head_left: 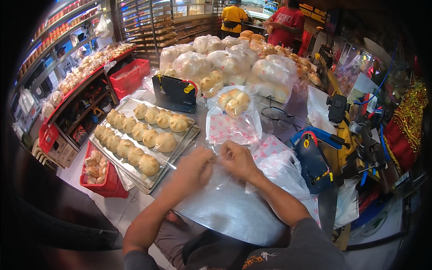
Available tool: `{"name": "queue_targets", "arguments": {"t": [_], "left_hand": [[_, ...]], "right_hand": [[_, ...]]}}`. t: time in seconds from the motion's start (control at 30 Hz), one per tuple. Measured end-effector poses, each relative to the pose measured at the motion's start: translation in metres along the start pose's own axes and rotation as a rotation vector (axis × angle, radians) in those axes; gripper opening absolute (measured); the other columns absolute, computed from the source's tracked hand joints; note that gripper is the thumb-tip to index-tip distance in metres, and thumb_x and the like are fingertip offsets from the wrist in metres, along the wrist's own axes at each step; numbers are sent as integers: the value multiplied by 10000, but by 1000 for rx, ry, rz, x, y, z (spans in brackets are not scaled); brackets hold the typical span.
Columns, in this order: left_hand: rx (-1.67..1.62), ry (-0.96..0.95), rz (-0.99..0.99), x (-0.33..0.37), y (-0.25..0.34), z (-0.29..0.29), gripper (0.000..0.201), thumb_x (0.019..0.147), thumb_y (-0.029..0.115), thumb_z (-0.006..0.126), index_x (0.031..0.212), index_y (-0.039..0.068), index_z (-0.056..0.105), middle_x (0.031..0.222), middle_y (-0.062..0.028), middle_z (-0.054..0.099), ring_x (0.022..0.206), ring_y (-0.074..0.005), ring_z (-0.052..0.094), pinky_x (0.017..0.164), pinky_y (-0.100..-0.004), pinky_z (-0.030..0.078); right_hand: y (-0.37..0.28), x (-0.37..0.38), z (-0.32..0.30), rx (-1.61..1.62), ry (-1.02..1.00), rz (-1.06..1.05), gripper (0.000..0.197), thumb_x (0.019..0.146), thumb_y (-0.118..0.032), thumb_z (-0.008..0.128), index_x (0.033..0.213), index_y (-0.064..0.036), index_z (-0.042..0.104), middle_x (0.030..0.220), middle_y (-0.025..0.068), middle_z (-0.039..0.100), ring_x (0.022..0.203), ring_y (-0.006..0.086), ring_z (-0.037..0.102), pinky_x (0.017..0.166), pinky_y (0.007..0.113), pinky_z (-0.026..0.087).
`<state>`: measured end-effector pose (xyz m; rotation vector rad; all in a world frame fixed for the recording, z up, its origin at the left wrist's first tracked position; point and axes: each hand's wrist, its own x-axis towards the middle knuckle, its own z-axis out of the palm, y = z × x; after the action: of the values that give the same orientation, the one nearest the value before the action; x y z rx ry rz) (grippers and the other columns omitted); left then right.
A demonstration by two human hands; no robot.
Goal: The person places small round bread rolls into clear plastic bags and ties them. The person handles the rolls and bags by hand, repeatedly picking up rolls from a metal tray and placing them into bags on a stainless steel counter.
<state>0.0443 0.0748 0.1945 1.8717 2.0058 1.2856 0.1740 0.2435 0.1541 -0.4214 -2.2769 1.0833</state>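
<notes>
Over the metal table (pixel 225 216), my left hand (pixel 196 165) is curled closed and blurred by motion. Close beside it, my right hand (pixel 238 159) has its fingers pinched together. A thin clear plastic bag (pixel 218 176) shows faintly between and under both hands, and their fingers seem closed on it. Just beyond lies a pack of round buns (pixel 234 102) in clear plastic, on a stack of printed plastic bags (pixel 233 127). To the left, a baking tray (pixel 185 147) on pale lining carries rows of golden buns (pixel 148 164).
Behind the tray stands a black tape dispenser (pixel 174 93); another dispenser (pixel 311 162) is at the right. Bulging bags of bread (pixel 227 63) fill the table's far side. A red crate of bread (pixel 108 182) is at lower left. Two people (pixel 234 20) (pixel 288 24) stand at the back.
</notes>
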Motion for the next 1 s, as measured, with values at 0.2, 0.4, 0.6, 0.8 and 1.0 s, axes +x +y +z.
{"name": "queue_targets", "arguments": {"t": [0.2,0.4,0.6,0.8,1.0], "left_hand": [[495,82,289,0,-9,8,165,765,-51,697,868,75,730,1067,-109,624,997,-272,645,821,-428,527],[496,-121,87,10,-24,3,358,752,-82,670,1077,45,750,1228,-147,668,1071,-339,668,925,-455,553],[226,199,-33,-38,-46,2,422,779,-100,644,1182,14,697,1223,-144,685,949,-305,700,863,-412,574],[-55,363,-238,-104,-47,44,254,837,-86,660,1069,11,698,1077,-104,683,793,-222,651,739,-330,552],[-172,388,-182,-110,-53,51,214,839,-93,635,993,34,712,982,-110,674,850,-257,681,750,-366,554]], "right_hand": [[10,1,-7,-93,-96,12,182,818,-59,720,976,5,659,853,144,701,763,257,693,719,389,548],[15,-1,-3,-182,-24,-154,182,841,-78,700,1001,4,672,876,195,690,808,368,699,763,439,556],[6,-1,-11,-187,-321,-51,121,908,-94,705,1000,-18,684,856,84,686,806,175,692,735,342,540],[-11,16,-2,298,-238,-101,315,910,-181,813,1160,-11,725,955,55,743,931,138,713,845,315,567],[-38,88,92,-110,-226,-432,437,920,-233,798,1285,-17,692,1160,170,750,1053,260,737,925,378,572]]}}
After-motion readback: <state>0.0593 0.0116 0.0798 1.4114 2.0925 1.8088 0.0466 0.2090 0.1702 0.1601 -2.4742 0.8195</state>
